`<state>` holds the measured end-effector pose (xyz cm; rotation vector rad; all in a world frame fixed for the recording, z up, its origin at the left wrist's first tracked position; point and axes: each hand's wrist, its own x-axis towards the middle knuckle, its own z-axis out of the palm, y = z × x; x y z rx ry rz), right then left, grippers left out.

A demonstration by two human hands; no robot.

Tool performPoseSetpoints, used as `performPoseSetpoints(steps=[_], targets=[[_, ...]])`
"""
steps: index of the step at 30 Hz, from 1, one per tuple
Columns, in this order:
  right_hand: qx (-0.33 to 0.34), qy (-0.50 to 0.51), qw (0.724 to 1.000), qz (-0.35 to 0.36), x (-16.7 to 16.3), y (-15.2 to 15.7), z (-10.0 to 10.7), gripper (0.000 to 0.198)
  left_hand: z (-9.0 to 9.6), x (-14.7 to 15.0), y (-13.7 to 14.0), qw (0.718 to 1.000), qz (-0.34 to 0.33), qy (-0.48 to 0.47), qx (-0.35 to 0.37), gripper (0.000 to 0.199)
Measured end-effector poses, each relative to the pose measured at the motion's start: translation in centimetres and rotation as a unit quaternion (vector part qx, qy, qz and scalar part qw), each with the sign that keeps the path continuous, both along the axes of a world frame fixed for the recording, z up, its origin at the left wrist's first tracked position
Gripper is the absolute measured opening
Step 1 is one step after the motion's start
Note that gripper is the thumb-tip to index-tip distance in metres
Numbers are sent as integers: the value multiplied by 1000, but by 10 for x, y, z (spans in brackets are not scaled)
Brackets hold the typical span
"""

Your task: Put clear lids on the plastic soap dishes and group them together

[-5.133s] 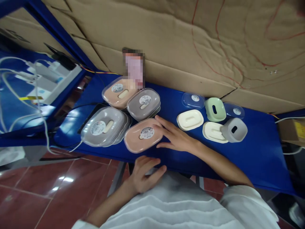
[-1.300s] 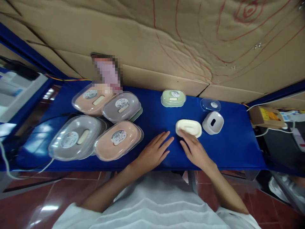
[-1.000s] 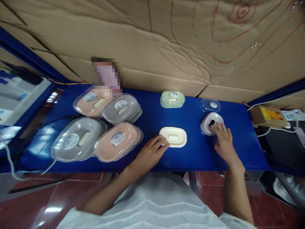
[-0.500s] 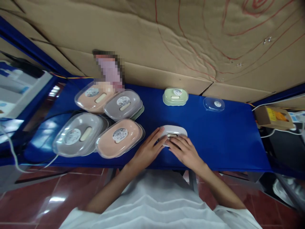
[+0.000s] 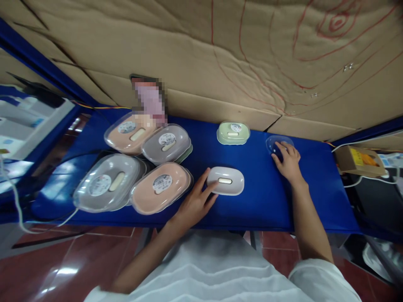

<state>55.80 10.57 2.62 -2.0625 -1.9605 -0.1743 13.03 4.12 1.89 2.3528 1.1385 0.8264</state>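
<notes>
A pale lilac-white oval soap box (image 5: pixel 237 181) with a cream bar-shaped handle on its lid lies in front of me on the blue table. My left hand (image 5: pixel 197 201) holds its left end, thumb over the lid and fingers along the side. Farther right and back, my right hand (image 5: pixel 287 161) grips a clear plastic cover (image 5: pixel 271 143), its bent fingers over the cover's right part; a round sticker seen on it earlier is hidden under the hand. At the back, a green soap box (image 5: pixel 233 135) sits under a clear cover.
Left on the table are peach (image 5: pixel 162 188) and grey (image 5: pixel 108 184) boxes under clear stickered covers, several overlapping or stacked. A blurred-out upright object (image 5: pixel 149 98) stands behind them. Cardboard (image 5: pixel 189 54) walls the back; a small open carton (image 5: pixel 357 161) lies beyond the right edge.
My right hand has left the lilac-white box and moved right and back onto the clear cover, which has shifted slightly left. My left hand stays at the box, now seen with its lid uncovered.
</notes>
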Motion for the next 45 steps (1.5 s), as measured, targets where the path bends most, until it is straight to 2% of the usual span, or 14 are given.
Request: performPoseSetpoints(steps=[2,5,9,14,18,21,23,27,33,35,37,41,43,45], targets=[[4,2,998,55,-6,-8,-2,55,-3,-1,2,1000,-1,-12,-23,42],[-5,22,990,137,-34,-21,1,53,-5,-1,4,998,-2,-25,-55,52],[4,65,985,160,-69,-25,5,45,-3,-2,6,995,1,-43,-90,69],[-21,84,979,184,-88,-25,6,63,-3,-2,5,993,-1,-58,-100,75],[-36,160,948,273,-108,-35,16,63,-8,-2,6,991,1,-78,-106,83],[-76,118,918,371,-132,-45,22,62,-11,-2,6,991,2,-84,-105,86],[-86,73,908,403,-145,-50,23,60,-11,-3,6,991,1,-82,-103,87],[-59,23,907,416,-154,-55,17,60,-11,-4,6,992,3,-76,-100,86],[-49,8,906,421,-150,-49,7,58,-10,-1,8,995,7,-66,-80,82],[-29,9,903,428,-149,-45,8,56,-7,-1,6,997,12,-52,-60,81],[-10,15,906,423,-143,-41,12,56,1,-4,-1,999,14,-32,-7,76],[-2,32,935,352,-120,-36,19,61,31,-28,-30,983,-21,-14,181,59],[-1,45,945,325,-109,-34,20,66,50,-46,-42,963,32,-37,264,54],[-1,57,945,321,-106,-35,20,69,67,-63,-47,954,124,4,273,58]])
